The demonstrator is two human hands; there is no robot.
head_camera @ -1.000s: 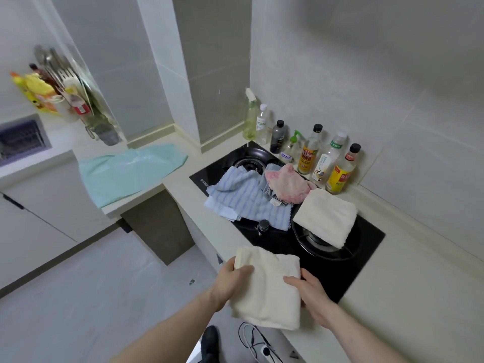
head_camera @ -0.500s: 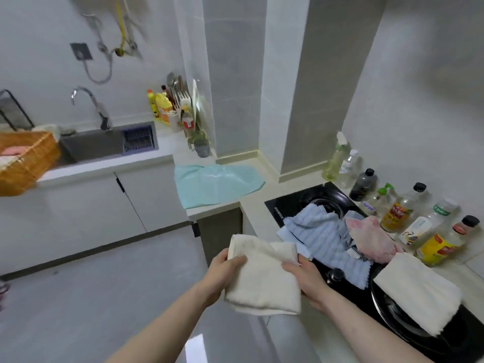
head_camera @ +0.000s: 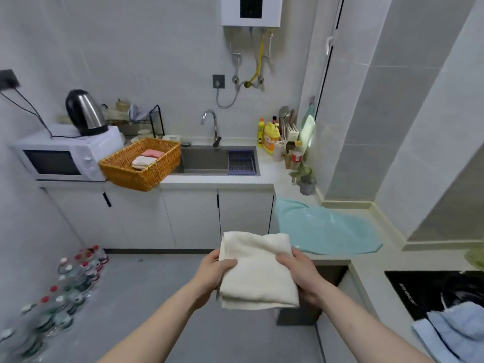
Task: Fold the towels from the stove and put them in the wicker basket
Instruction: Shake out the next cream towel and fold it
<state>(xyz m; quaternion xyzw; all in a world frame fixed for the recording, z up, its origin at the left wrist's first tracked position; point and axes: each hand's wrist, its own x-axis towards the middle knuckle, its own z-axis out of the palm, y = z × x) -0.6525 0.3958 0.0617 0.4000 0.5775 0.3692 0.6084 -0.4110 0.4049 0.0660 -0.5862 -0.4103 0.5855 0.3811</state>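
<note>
A folded cream towel [head_camera: 258, 271] hangs in the air in front of me over the floor. My left hand [head_camera: 214, 271] grips its left edge and my right hand [head_camera: 298, 271] grips its right edge. The wicker basket [head_camera: 125, 170] stands on the far counter, between the microwave and the sink, and holds a folded cream towel [head_camera: 142, 161] and a pink one [head_camera: 152, 153]. At the lower right, a blue striped towel [head_camera: 455, 331] lies on the black stove [head_camera: 413, 289].
A white microwave [head_camera: 62, 158] with a kettle [head_camera: 83, 113] on top sits left of the basket. The sink [head_camera: 217, 161] is right of it. A teal cloth [head_camera: 327, 229] lies on the corner counter. Several water bottles [head_camera: 65, 289] stand on the floor at the left.
My view has swung left from the stove toward the sink counter. Both hands keep hold of the cream towel, which has moved away from the stove. The basket is now fully in view.
</note>
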